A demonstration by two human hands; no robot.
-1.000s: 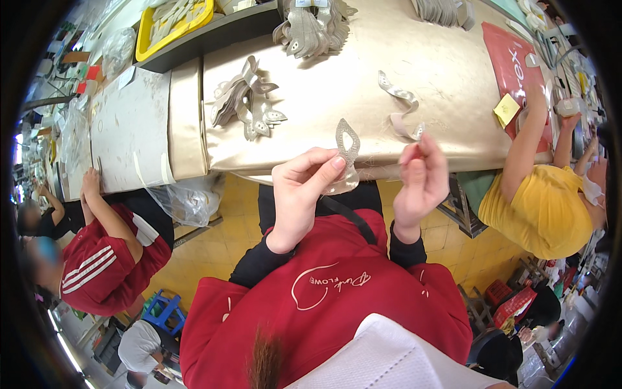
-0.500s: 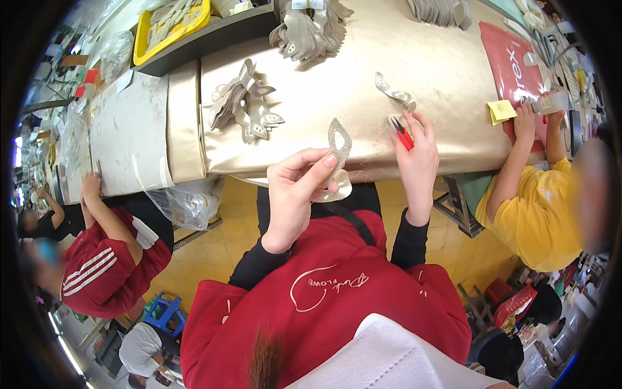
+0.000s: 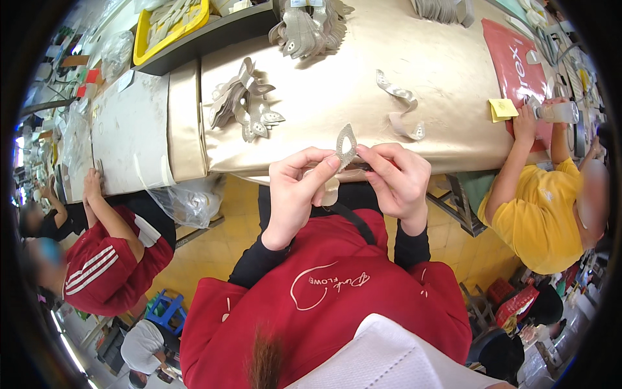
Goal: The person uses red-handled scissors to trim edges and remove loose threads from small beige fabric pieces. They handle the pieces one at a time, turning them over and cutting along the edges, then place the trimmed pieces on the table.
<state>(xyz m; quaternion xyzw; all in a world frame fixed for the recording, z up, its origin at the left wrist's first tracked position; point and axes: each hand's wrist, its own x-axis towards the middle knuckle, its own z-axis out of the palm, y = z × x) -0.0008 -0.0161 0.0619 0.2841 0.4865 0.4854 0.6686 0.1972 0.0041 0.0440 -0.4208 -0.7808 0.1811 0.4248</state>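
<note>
My left hand (image 3: 295,191) pinches a silver-grey strap piece (image 3: 346,144), leaf-shaped at its upper end with a pointed cut-out. A paler rounded end (image 3: 330,192) hangs below the fingers. My right hand (image 3: 400,181) is curled in close, its fingertips at the strap piece's right edge. What lies inside that hand is hidden, and the red-handled snips do not show. Beyond it, two loose curled strap pieces, one upper (image 3: 396,87) and one lower (image 3: 408,126), lie on the gold-coloured table cover (image 3: 311,107). A bunch of similar straps (image 3: 243,104) lies to the left.
More strap bundles (image 3: 310,29) (image 3: 444,10) lie at the far side. A yellow tray (image 3: 140,39) stands by a dark box edge (image 3: 214,35) at far left. Right, a red bag (image 3: 515,58) and yellow notes (image 3: 502,110) lie near a co-worker in yellow (image 3: 534,214). Another co-worker in red (image 3: 107,266) sits left.
My right hand has come left and down to the strap piece in my left hand. The red-handled snips it held have gone out of sight. The lower loose strap is now uncovered.
</note>
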